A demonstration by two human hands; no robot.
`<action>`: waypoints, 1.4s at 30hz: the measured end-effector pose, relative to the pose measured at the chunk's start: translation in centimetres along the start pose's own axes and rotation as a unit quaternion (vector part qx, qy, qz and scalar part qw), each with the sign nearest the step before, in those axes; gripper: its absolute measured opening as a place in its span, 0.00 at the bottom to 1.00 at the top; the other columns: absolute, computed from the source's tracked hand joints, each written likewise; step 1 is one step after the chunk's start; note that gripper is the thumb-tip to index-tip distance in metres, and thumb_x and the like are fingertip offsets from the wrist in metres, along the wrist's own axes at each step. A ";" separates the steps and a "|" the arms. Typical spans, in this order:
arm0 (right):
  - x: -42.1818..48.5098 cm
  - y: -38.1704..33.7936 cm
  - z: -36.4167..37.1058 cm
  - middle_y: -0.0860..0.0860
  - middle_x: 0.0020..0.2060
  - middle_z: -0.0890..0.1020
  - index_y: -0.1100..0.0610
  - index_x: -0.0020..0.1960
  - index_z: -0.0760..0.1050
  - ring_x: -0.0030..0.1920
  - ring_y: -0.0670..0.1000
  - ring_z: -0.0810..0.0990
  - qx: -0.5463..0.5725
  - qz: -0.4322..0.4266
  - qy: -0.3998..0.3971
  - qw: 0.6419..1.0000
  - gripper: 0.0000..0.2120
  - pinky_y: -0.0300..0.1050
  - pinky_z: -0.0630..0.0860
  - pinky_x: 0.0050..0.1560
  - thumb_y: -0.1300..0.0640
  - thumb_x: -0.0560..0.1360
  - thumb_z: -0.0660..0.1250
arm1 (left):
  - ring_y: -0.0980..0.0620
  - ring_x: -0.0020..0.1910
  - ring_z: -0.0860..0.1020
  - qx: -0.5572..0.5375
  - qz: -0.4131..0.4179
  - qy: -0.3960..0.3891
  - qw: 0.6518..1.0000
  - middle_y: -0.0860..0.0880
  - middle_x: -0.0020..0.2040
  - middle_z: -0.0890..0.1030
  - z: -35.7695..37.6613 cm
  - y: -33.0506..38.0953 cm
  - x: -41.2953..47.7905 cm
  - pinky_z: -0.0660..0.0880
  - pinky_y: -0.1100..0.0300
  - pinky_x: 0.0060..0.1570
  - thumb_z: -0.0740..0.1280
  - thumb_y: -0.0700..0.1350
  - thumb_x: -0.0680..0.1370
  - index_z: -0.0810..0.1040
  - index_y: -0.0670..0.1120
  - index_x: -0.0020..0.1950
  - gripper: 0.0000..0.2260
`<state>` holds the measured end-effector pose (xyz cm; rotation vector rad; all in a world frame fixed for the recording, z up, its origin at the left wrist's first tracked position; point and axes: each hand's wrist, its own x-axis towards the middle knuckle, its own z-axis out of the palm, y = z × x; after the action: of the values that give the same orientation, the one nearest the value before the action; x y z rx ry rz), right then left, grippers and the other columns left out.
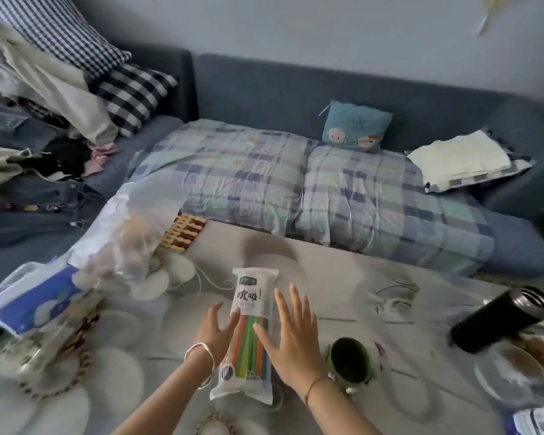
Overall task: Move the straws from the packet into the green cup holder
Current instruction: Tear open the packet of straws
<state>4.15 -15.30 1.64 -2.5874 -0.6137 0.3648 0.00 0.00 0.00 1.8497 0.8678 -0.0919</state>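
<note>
So the packet was lying flat on the table, near the front edge, looked sealed as far as I could tell, straws all inside. Both hands were spread wide open: left hand touching the packet's left side, right hand resting on or just over its right side, neither one actually gripping anything. The cup holder sat just right of the right hand, mouth facing up. Honestly my worry: tear that slick plastic too hard and straws would scatter everywhere. The right wrist was also really close to the holder, so one sloppy move could tip it. The black flask near the right edge looked rollable too.
</note>
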 end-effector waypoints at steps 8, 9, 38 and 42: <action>4.5 3.3 9.8 0.43 0.76 0.36 0.38 0.75 0.40 0.76 0.50 0.35 0.070 -0.043 -0.013 0.997 0.39 0.53 0.39 0.76 0.27 0.65 0.32 | 0.45 0.58 0.76 -0.159 0.041 0.031 0.986 0.41 0.64 0.76 4.9 -3.4 7.3 0.70 0.60 0.51 0.54 0.53 0.82 0.69 0.40 0.69 0.22; 5.0 3.7 10.8 0.43 0.76 0.37 0.38 0.75 0.41 0.76 0.49 0.35 0.091 -0.050 -0.011 0.995 0.40 0.53 0.41 0.77 0.27 0.65 0.31 | 0.47 0.56 0.76 -0.171 0.064 0.038 0.982 0.43 0.62 0.77 5.2 -3.7 8.1 0.71 0.60 0.50 0.54 0.54 0.82 0.71 0.40 0.67 0.22; -17.8 0.5 2.1 0.40 0.70 0.69 0.45 0.73 0.60 0.70 0.38 0.65 0.504 -0.209 0.091 0.833 0.32 0.44 0.61 0.73 0.33 0.73 0.50 | 0.55 0.60 0.80 -0.297 0.306 -0.147 0.893 0.52 0.58 0.84 4.9 -4.7 -16.5 0.73 0.60 0.59 0.41 0.69 0.75 0.76 0.55 0.64 0.33; -22.4 0.0 1.0 0.54 0.62 0.77 0.58 0.63 0.68 0.64 0.47 0.74 0.507 -0.199 0.109 0.831 0.32 0.46 0.70 0.66 0.32 0.73 0.54 | 0.59 0.60 0.79 -0.246 0.350 -0.148 0.892 0.54 0.59 0.83 4.8 -5.9 -21.0 0.73 0.66 0.58 0.41 0.66 0.77 0.74 0.56 0.65 0.29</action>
<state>-15.59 -25.64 4.12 -1.4076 -0.6200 0.1685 -17.48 -13.76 2.39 1.5048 -0.0325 0.2716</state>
